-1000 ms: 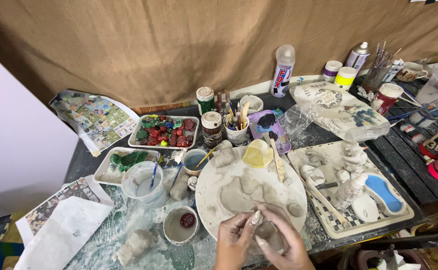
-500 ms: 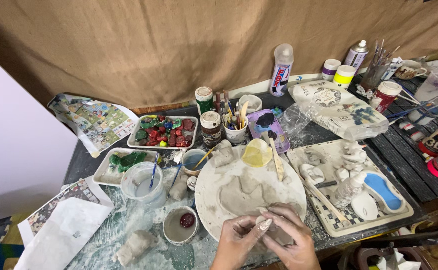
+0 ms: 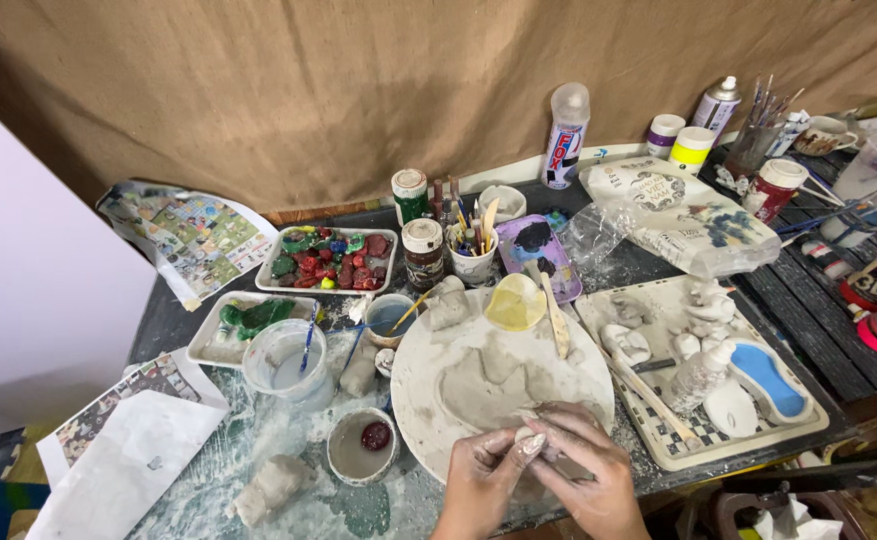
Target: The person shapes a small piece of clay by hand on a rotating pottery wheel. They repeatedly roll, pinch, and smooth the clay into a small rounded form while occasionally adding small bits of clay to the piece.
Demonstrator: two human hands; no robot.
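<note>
Brown burlap cloth [image 3: 308, 90] hangs behind a cluttered dark worktable [image 3: 158, 325] in the head view. At the near edge, the left hand [image 3: 478, 480] and right hand [image 3: 583, 470] meet over the front rim of a round clay-smeared board [image 3: 458, 380]. Both hands' fingers are curled around a small pale clay lump [image 3: 530, 438], pinched between them just above the board. A yellow dish [image 3: 515, 303] sits on the board's far side, a small bowl with a red blob [image 3: 361, 447] just to its left, and a tray of painted stones [image 3: 325, 260] farther back.
</note>
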